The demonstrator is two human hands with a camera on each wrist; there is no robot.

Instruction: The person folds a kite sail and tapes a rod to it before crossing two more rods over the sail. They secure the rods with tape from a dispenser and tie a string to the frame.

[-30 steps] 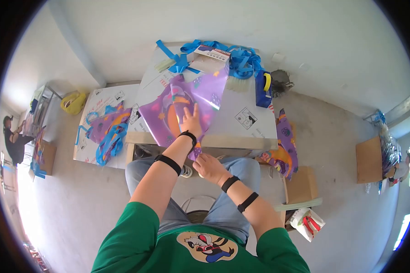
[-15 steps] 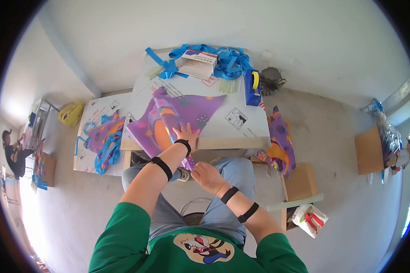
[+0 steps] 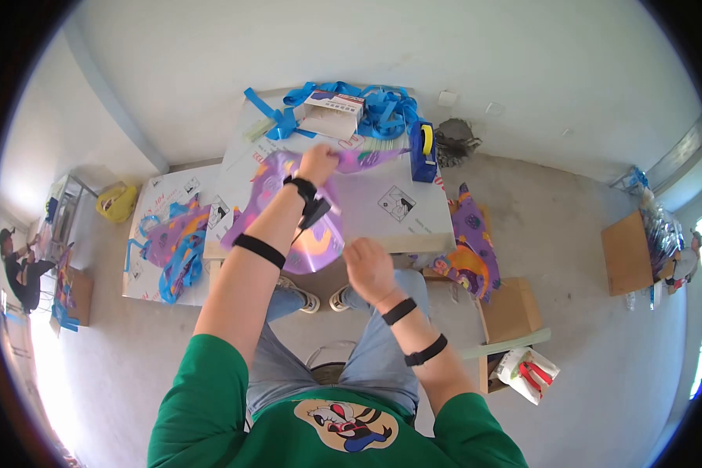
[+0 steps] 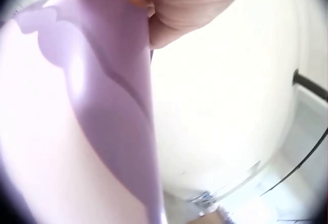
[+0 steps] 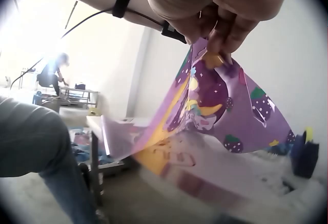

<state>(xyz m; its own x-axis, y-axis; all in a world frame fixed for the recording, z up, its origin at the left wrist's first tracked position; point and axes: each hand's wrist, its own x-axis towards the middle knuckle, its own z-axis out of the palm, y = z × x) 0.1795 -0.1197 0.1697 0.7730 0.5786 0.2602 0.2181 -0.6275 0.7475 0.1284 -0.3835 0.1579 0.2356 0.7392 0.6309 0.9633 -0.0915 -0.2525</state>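
A glossy purple printed sheet [image 3: 320, 238] with orange and dark figures lies over the table's front part and hangs past its edge. My left hand [image 3: 317, 162] pinches the sheet and lifts it into a peak, as the right wrist view shows. In the left wrist view, the raised purple sheet [image 4: 110, 101] falls from the left hand [image 4: 189, 4]. Near the front edge, my right hand [image 3: 370, 269] has curled fingers, fingertips right beside the sheet's lower edge; I cannot tell whether they hold anything.
Blue ribbon [image 3: 386, 109], an open small box [image 3: 331, 117] and a blue tape dispenser [image 3: 423, 152] stand along the table's back. A purple printed piece [image 3: 472, 242] hangs at the right, and another with blue straps [image 3: 181, 242] lies on the left table. Open cardboard [image 3: 511, 312] stands lower right.
My left hand, spread flat on the sheet before, has moved up and now pinches and lifts it. The right hand, which pinched the sheet's lower tip, has moved slightly right and up.
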